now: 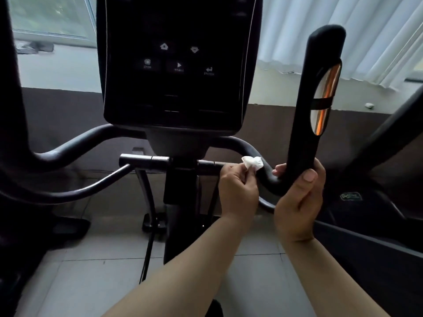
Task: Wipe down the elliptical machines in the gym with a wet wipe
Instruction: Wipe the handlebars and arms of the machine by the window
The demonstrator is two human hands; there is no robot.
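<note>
While the left hand (238, 191) pinches a crumpled wet wipe (253, 163) between thumb and fingertips, the wad rests against the curved handlebar (242, 145) just below and to the right of the console (178, 65). The right hand (297, 202), farther right of the console, is wrapped around the foot of the upright grip (315, 88), with its thumb toward the camera and its fingertips showing round the far side.

Probable faults from this position:

(a) Poor coverage. The wipe is balled up, so only a small face meets the bar. A pass along the bend would probably leave the underside and far side untouched.

(b) Dropped wipe. It is held only at its near edge, and drag on the rubbery bar could pull it free, sending it to the tiled floor (91, 271) beneath the console.

(c) Missed patch. The right hand covers the foot of the upright grip, and that band goes uncleaned unless the hand shifts.

(d) Moisture where it is unwelcome. A wipe that is too wet could leave liquid at the edges of the metal sensor plate (325, 99) right of the console. The same applies to the marked buttons (178, 66) on the console face.

(e) Spent wipe. So small a wad may dry or soil before the console and the bars left of it are reached.
</note>
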